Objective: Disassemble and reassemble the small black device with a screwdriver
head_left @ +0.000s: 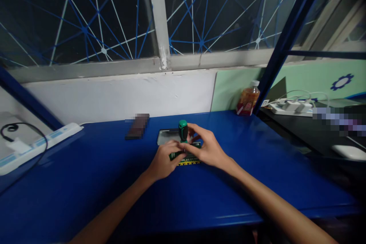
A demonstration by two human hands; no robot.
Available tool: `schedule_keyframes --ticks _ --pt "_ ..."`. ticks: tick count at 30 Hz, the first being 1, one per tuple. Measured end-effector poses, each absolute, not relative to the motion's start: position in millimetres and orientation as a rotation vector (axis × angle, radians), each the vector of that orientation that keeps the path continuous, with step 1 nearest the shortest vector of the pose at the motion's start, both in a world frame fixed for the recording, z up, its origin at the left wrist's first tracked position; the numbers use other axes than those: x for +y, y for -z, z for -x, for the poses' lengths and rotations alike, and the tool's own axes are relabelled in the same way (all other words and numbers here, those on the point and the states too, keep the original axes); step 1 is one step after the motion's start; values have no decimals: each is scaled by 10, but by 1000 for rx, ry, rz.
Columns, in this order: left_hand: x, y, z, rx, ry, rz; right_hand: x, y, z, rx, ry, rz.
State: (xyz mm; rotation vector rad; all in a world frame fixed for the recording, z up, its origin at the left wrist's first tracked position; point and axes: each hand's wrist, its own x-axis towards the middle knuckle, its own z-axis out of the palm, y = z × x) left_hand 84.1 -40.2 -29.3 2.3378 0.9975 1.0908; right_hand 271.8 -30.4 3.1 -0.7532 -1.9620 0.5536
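Observation:
A screwdriver (183, 131) with a green and black handle stands upright between my hands. My right hand (211, 146) is curled, its thumb and fingers closed about the lower part of the screwdriver. My left hand (166, 160) is closed too, with a short dark green handle (172, 156) with light bands showing between its fingers; the rest of that piece is hidden. Beneath my fingers lies a green tool case (189, 163) with a yellow and black striped front edge and small rows of parts. Its grey see-through lid (165, 137) lies behind. The screwdriver's tip is covered by my fingers.
The blue table (114, 190) carries a blurred dark flat object (137, 126) at the back and a power strip (42, 146) with a black cable on the left. A drink bottle (248, 99) stands at the back right. Another power strip (291, 107) sits on a dark surface beyond.

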Motion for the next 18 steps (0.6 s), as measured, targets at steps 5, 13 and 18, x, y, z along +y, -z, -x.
schedule_keyframes --ticks 5,13,18 --pt "-375 324 -830 1028 -1169 -2273 -332 -78 -2700 -1974 -492 755" --pt "-398 276 -854 997 -1158 -2279 -330 -79 -2731 -1952 -582 733" --pt "-398 286 -846 983 -1125 -2296 -310 -87 -2751 -1983 -715 678"
